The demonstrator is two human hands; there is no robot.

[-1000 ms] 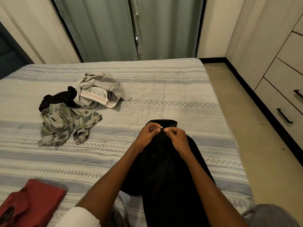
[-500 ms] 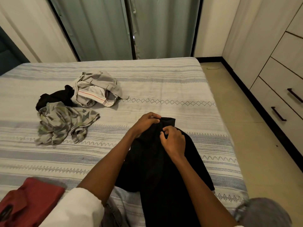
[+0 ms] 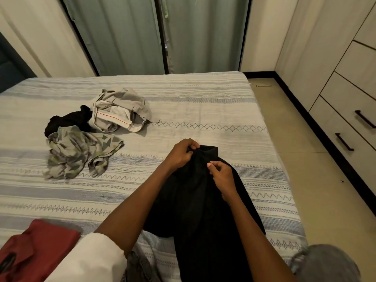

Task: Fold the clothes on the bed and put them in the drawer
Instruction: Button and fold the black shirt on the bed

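Fingers of our left hand (image 3: 181, 153) and right hand (image 3: 221, 176) pinch the black garment (image 3: 195, 200) at 12 o'clock edge, probably to straighten it for folding.

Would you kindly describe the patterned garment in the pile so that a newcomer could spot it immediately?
Start from the striped blue-and-white bed cover and look to its left side, where three crumpled garments lie bunched together. The grey-green garment printed with dark triangles is the nearest of them, in front of the plain black garment and the beige garment with a red-striped white band. It alone is patterned.
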